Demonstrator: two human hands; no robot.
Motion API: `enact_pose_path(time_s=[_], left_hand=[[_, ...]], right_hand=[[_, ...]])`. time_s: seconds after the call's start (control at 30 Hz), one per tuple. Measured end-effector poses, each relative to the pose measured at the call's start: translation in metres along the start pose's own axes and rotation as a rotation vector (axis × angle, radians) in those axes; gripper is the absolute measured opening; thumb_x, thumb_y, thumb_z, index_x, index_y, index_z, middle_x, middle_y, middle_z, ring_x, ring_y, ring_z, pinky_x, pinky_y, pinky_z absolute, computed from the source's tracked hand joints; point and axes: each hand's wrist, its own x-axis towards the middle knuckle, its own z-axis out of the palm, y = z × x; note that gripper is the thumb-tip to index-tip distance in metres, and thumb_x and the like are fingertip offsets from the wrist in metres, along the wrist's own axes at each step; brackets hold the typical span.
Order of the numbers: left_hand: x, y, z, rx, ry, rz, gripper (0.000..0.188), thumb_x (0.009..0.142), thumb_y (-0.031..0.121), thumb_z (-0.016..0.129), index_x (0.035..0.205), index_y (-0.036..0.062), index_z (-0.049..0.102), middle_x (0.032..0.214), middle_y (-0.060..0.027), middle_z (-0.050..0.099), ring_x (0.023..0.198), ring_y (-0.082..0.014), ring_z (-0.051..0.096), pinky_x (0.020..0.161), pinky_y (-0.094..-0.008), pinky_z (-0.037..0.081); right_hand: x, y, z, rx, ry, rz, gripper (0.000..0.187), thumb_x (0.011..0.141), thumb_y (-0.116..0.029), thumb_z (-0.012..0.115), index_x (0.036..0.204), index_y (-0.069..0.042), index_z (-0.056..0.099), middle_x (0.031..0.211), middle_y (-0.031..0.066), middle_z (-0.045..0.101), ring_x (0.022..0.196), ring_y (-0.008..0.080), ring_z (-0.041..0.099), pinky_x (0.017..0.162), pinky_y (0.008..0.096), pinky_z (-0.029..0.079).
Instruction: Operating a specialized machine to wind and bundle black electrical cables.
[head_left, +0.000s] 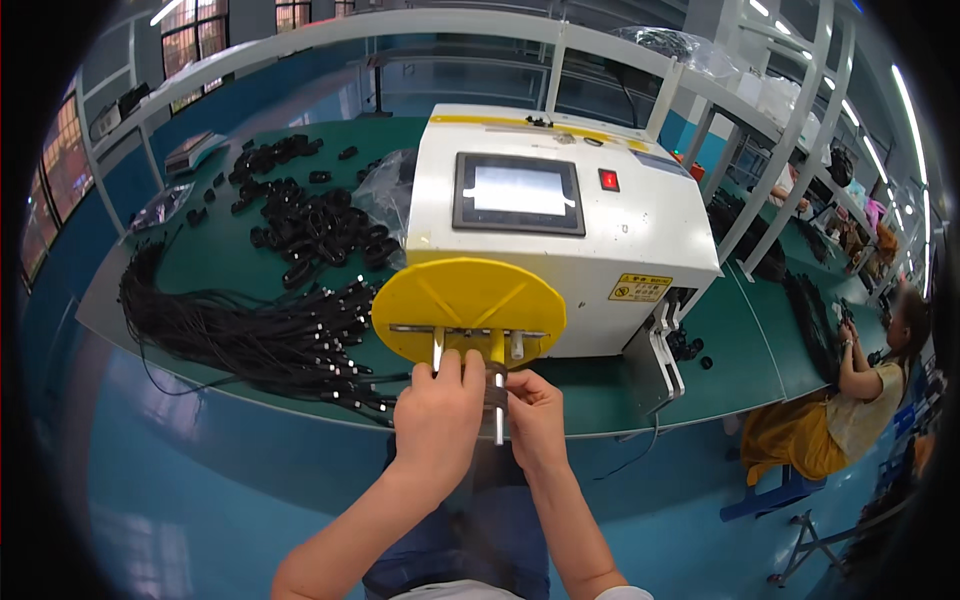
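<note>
A yellow disc (480, 290) stands on the front of a white winding machine (560, 150), with metal posts jutting out toward me. Dark cable (495, 386) is looped on the right post (499, 425), whose bare tip points down. My left hand (440, 415) is closed at the coil's left side, its fingers over the left post and partly hiding the loops. On the other side, my right hand (537, 412) pinches the cable beside the right post. A cable end runs out to the left from behind my left hand.
Left of the machine lies a bundle of black cables (220, 335) with silvery tips, and behind it a heap of wound black coils (320, 225). A clear plastic bag (388, 190) touches the machine. A metal bracket (655, 360) stands at right. Farther right, a person (850, 400) sits working.
</note>
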Motion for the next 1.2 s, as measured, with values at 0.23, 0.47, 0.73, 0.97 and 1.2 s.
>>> enact_pose_path(time_s=[0.23, 0.47, 0.73, 0.97, 1.2], left_hand=[[-0.016, 0.000, -0.012, 0.026, -0.063, 0.053, 0.034, 0.066, 0.010, 0.066, 0.099, 0.0075, 0.057, 0.077, -0.0053, 0.054, 0.066, -0.0200, 0.057, 0.049, -0.0247, 0.048], [-0.084, -0.004, -0.030, -0.897, -0.417, -0.242, 0.029, 0.074, 0.006, 0.067, 0.101, 0.0009, 0.056, 0.093, -0.0101, 0.063, 0.076, -0.0248, 0.065, 0.055, -0.0281, 0.052], [-0.096, -0.016, 0.007, -1.972, -1.014, -0.799, 0.019, 0.083, 0.008, 0.062, 0.100, 0.0016, 0.054, 0.091, -0.0093, 0.062, 0.073, -0.0169, 0.064, 0.048, -0.0246, 0.049], [-0.108, -0.019, 0.014, -2.275, -1.043, -0.775, 0.018, 0.081, 0.007, 0.064, 0.096, 0.0033, 0.054, 0.083, -0.0089, 0.060, 0.069, -0.0137, 0.061, 0.043, -0.0226, 0.043], [-0.105, -0.021, 0.016, -2.117, -1.052, -0.765, 0.013, 0.077, 0.007, 0.065, 0.082, 0.0024, 0.054, 0.065, -0.0077, 0.054, 0.053, -0.0127, 0.052, 0.035, -0.0196, 0.033]], right_hand=[[-0.011, 0.004, -0.014, -0.050, -0.129, -0.114, 0.014, 0.079, 0.009, 0.060, 0.091, 0.004, 0.065, 0.092, 0.0095, 0.066, 0.085, 0.0133, 0.062, 0.076, 0.0247, 0.050], [-0.061, -0.016, -0.018, -0.369, -0.414, -0.144, 0.014, 0.075, 0.006, 0.065, 0.088, 0.004, 0.067, 0.087, 0.0101, 0.065, 0.081, 0.0167, 0.062, 0.072, 0.0257, 0.049], [-0.068, -0.026, -0.014, -0.580, -0.415, -0.020, 0.010, 0.069, 0.003, 0.071, 0.079, 0.001, 0.069, 0.079, 0.0058, 0.062, 0.080, 0.0142, 0.055, 0.070, 0.0260, 0.044], [-0.073, -0.028, -0.002, -0.394, -0.396, 0.254, 0.006, 0.071, 0.000, 0.072, 0.075, -0.001, 0.068, 0.076, 0.0026, 0.057, 0.080, 0.0133, 0.052, 0.070, 0.0256, 0.041], [-0.071, -0.023, 0.000, -0.513, -0.477, 0.236, 0.007, 0.071, -0.003, 0.073, 0.075, -0.001, 0.067, 0.080, 0.0045, 0.058, 0.082, 0.0148, 0.053, 0.072, 0.0272, 0.042]])
